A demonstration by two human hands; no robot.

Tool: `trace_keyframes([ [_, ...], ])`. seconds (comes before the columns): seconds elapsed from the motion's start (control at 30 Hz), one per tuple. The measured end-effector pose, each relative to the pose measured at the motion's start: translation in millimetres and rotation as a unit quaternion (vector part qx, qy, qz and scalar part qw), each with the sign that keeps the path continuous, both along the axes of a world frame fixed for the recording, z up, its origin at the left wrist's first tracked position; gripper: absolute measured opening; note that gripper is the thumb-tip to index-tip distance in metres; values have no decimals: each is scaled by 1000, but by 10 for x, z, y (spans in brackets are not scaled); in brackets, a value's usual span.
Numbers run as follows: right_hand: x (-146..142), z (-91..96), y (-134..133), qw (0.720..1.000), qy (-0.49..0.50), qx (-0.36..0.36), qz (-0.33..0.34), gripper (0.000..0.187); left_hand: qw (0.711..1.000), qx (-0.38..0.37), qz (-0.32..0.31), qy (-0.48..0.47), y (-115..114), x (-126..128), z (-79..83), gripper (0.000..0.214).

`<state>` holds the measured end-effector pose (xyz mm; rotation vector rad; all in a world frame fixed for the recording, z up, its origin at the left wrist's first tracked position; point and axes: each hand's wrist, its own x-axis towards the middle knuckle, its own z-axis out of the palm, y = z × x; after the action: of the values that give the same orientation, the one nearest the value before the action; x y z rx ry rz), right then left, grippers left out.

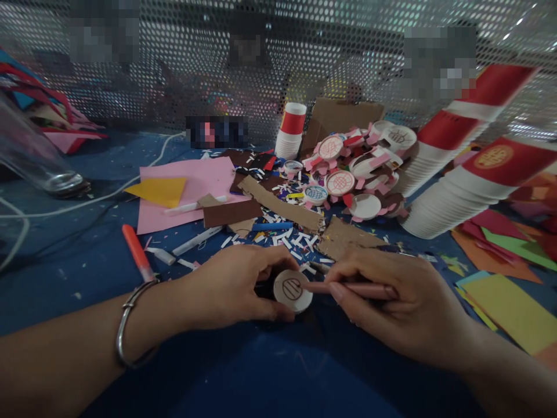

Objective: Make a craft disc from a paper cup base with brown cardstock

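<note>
Between finger and thumb, my left hand (243,284) grips a small paper cup piece (292,302) by its sides, its round white face turned up. Dark lines inside a circle are drawn on that face. My right hand (387,302) is closed around a brownish-pink marker (365,289), whose tip touches or nearly touches the right part of the drawing. Behind the hands lies a pile of cut cup bottoms (339,183) with pink tabs, several bearing grid drawings in red, blue or dark lines.
Tall stacks of red and white paper cups (461,186) lean at the right. Coloured paper (513,307) lies in front of them. Pink paper (191,174), cardboard strips (278,203), white scraps and an orange marker (137,249) cover the blue table. A clear bottle (43,151) and white cable (108,194) are left.
</note>
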<state>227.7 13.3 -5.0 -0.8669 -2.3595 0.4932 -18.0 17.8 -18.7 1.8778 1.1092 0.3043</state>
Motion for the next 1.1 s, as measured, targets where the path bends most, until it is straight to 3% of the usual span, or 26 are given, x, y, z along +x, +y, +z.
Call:
trace_keyframes([
  [0.67,-58,-43,-42,998,32,-42,30,10,999,2,-10,34,10,22,55,49],
  [1.1,-30,-25,21,1000,12,-27,-7,11,1000,-3,3,6,-4,15,-7,47],
])
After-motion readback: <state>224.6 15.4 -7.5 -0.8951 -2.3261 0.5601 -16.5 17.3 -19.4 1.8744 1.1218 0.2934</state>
